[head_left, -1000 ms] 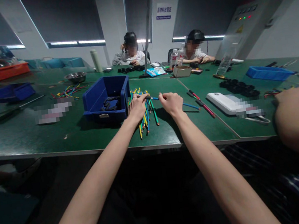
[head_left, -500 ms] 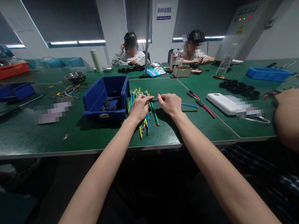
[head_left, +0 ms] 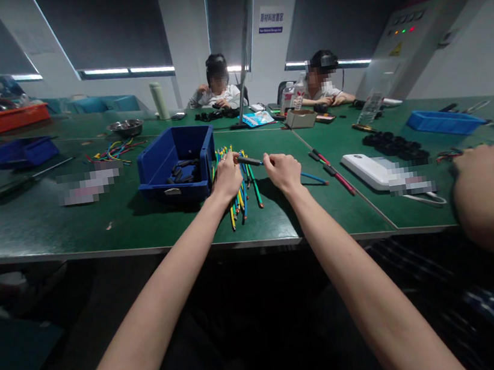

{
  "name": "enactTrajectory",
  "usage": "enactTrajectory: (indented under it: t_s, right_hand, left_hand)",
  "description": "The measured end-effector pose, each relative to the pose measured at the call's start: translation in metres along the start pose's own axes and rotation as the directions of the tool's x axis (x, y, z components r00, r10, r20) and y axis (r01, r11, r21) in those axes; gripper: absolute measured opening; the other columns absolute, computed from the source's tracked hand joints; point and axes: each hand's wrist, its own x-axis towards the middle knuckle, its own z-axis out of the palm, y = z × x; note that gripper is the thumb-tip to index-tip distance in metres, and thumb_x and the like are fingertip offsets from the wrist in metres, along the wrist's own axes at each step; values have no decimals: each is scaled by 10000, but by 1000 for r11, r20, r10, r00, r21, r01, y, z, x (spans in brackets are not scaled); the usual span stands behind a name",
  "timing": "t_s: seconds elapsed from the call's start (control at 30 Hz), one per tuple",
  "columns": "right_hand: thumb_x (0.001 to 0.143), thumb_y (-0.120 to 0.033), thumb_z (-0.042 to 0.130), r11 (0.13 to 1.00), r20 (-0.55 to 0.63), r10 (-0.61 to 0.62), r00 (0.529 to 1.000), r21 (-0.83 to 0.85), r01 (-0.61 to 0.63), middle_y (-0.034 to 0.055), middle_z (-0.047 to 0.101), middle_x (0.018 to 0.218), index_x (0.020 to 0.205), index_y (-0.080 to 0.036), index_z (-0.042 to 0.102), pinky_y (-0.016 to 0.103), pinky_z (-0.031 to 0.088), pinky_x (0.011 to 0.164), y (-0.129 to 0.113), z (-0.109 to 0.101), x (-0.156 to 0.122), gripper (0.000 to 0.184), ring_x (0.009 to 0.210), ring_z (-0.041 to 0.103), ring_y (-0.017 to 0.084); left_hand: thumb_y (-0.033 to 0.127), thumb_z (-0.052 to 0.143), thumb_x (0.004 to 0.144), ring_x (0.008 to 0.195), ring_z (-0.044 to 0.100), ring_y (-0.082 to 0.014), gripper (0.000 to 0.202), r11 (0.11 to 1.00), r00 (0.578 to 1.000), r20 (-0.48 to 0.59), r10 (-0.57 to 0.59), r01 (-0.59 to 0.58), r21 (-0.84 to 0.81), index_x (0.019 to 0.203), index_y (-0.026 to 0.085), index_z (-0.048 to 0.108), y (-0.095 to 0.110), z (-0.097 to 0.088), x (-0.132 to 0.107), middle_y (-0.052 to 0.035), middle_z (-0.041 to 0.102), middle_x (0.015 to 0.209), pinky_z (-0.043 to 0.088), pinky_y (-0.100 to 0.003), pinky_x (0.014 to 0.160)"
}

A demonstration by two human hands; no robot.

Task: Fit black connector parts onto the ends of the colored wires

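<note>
My left hand is closed, pinching one end of a black tube-like sleeve. The fingers of my right hand are closed round a blue wire, whose tail sticks out to the right. At the sleeve's right end a bit of blue shows beside my right fingertips; how deep the wire sits inside is hidden. Under my left hand lies a bundle of cut green, yellow and blue wires. A blue bin just left of it contains several black sleeves.
Right of my hands lie red wires with black sleeves and a white power bank. A neighbour's hand works at the right edge. A screwdriver rests at left. Two people sit across the green table.
My left fingers have drawn back to the left along the sleeve, so more of it shows between my hands. My right hand has shifted slightly right.
</note>
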Motion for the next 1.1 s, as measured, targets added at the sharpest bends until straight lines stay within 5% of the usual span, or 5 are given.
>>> enactTrajectory:
  t_s: [0.33, 0.57, 1.1]
  right_hand:
    - [954, -582, 172, 998, 1, 32, 999, 61, -32, 138, 707, 854, 836, -197, 728, 283, 365, 678, -2, -4, -1, 688, 838, 651, 254]
    - [955, -572, 234, 986, -87, 58, 995, 161, -43, 95, 682, 774, 846, -203, 660, 261, 307, 635, 2, -3, 2, 574, 758, 606, 217]
    - [920, -608, 358, 967, -83, -162, 983, 187, 175, 29, 613, 756, 755, -210, 636, 250, 215, 575, 2, 1, -1, 513, 698, 546, 149]
  left_hand:
    - [6, 482, 789, 957, 626, -193, 381, 996, 990, 105, 90, -89, -13, 1120, 143, 610, 3, -2, -1, -91, 678, 1024, 471, -349, 944]
    - [39, 505, 804, 964, 637, -192, 375, 996, 988, 131, 82, -77, -38, 1130, 171, 636, 5, -3, -1, -71, 698, 1019, 471, -355, 965]
    - [145, 479, 886, 969, 652, -171, 214, 991, 999, 49, -3, 10, -130, 984, 173, 667, 4, -5, 1, -60, 718, 1017, 479, -293, 902]
